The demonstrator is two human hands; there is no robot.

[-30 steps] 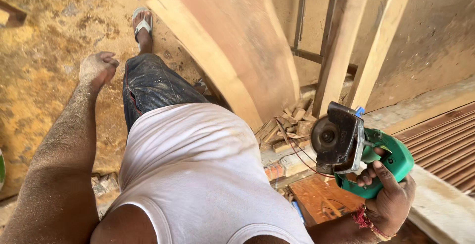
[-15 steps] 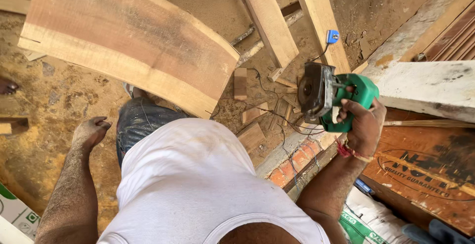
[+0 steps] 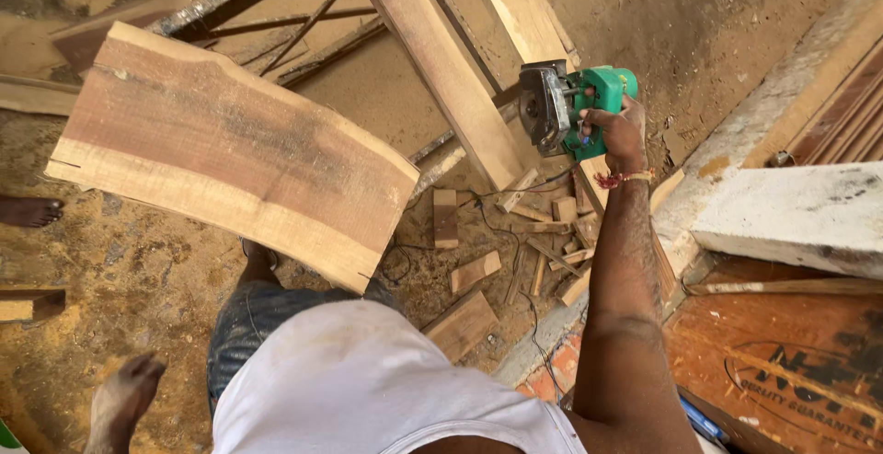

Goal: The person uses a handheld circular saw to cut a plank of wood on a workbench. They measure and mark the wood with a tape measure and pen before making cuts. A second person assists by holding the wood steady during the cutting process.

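The right hand [image 3: 618, 134] is clamped around the green saw [image 3: 575, 109] in the upper middle of the frame, fingers wrapped on the handle, the round blade guard facing left and close beside a pale beam [image 3: 441, 68] that runs diagonally down from the top edge. The left hand [image 3: 124, 397], at the lower left, holds nothing — its fingers hang loosely curled above the ground. A broad slab [image 3: 230, 150], dark in the middle with pale edges, fills the left centre, tilted. The floor [image 3: 120, 270] is packed earth coated in sawdust — offcuts [image 3: 515, 242] and a black cord [image 3: 497, 233] litter it under the saw. A pale concrete block [image 3: 800, 215] lies at the right, a printed orange board [image 3: 782, 371] below it. A bare foot [image 3: 28, 211] of another person shows at the left edge.
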